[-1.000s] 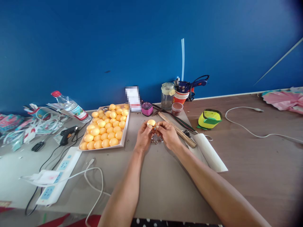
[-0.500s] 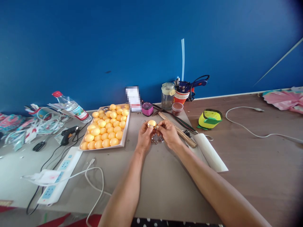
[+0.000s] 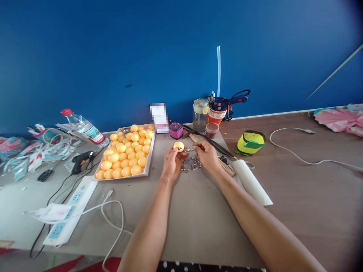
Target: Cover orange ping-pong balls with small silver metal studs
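Observation:
My left hand (image 3: pixel 171 163) pinches an orange ping-pong ball (image 3: pixel 178 146) above the grey work surface. A short strand of shiny metallic pieces (image 3: pixel 188 150) runs from the ball's side toward my right hand (image 3: pixel 206 155). The fingertips of that hand are pinched together on the strand's far end; whether the strand is fixed to the ball is too small to tell. Below and between the hands lies a small heap of shiny metallic bits (image 3: pixel 195 163). To the left, a shallow box (image 3: pixel 149 158) holds many more orange balls.
A power strip (image 3: pixel 80 194), white cable (image 3: pixel 122 211) and glue gun (image 3: pixel 81 162) lie left. Behind stand a pink box (image 3: pixel 176 130), a clear jar (image 3: pixel 200 117) and a paper cup (image 3: pixel 217 116). Wooden sticks (image 3: pixel 227 167), a white roll (image 3: pixel 252 183) and a yellow-green band (image 3: pixel 251 143) are right.
My hands have drawn apart, the right one moving right with the strand's end, so the strand now shows stretched between them. The ball has shifted slightly left and up.

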`<action>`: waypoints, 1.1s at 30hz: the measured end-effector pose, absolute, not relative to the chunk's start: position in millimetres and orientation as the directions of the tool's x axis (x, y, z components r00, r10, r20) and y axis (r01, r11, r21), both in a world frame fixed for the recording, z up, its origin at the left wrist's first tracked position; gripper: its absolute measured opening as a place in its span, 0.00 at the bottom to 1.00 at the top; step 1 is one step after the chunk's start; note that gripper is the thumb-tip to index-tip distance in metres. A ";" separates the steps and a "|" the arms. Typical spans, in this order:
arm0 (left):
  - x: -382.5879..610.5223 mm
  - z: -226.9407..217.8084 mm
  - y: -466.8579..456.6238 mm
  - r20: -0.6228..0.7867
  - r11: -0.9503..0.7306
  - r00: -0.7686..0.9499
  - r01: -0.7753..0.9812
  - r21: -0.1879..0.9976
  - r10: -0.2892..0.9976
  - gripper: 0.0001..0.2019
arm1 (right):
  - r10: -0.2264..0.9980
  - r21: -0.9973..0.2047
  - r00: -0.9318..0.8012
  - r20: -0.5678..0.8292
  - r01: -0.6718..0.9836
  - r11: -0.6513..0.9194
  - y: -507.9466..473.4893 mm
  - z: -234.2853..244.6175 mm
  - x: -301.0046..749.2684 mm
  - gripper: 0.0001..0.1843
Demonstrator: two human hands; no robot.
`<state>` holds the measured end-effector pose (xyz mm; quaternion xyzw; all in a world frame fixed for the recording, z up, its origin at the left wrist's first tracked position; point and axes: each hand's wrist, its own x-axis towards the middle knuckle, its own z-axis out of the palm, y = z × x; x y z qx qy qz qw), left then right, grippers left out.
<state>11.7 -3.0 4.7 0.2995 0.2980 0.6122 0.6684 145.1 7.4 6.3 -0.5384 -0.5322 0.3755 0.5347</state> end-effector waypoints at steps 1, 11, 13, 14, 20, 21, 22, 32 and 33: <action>10.6 4.4 -1.9 -0.041 0.079 0.074 -0.641 0.764 0.996 0.12 | 0.963 -0.910 0.140 0.229 0.381 0.161 7.8 4.4 148.5 0.08; 7.9 3.8 -1.6 -0.015 0.083 0.112 -0.631 0.772 0.994 0.11 | 0.987 -0.203 -0.110 0.115 0.970 0.131 0.2 -0.5 144.2 0.13; 7.5 4.2 -1.7 -0.020 0.093 0.121 -0.629 0.772 0.992 0.14 | 0.988 -0.202 -0.112 0.105 0.971 0.132 1.0 -0.5 144.5 0.13; 7.3 4.3 -1.6 -0.022 0.096 0.123 -0.632 0.769 0.992 0.16 | 0.988 -0.207 -0.112 0.106 0.970 0.132 1.1 -0.3 144.7 0.13; 6.9 6.2 -1.0 -0.038 0.128 0.145 -0.680 0.722 0.989 0.23 | 0.986 -0.256 -0.113 0.118 0.956 0.141 -2.2 5.7 145.5 0.16; 7.0 6.6 -1.1 -0.038 0.130 0.148 -0.691 0.711 0.988 0.23 | 0.986 -0.260 -0.131 0.103 0.953 0.154 -3.0 7.5 145.9 0.16; 7.0 7.0 -1.2 -0.034 0.130 0.149 -0.703 0.700 0.988 0.23 | 0.984 -0.261 -0.155 0.085 0.950 0.172 -3.5 9.1 146.4 0.16; 6.0 7.3 -3.0 -0.026 0.144 0.172 -0.722 0.677 0.985 0.25 | 0.978 -0.330 -0.197 0.062 0.921 0.207 -2.7 3.0 145.6 0.08; 5.7 7.1 -2.9 -0.032 0.150 0.176 -0.720 0.678 0.984 0.24 | 0.978 -0.342 -0.195 0.079 0.916 0.210 -2.9 1.6 145.0 0.08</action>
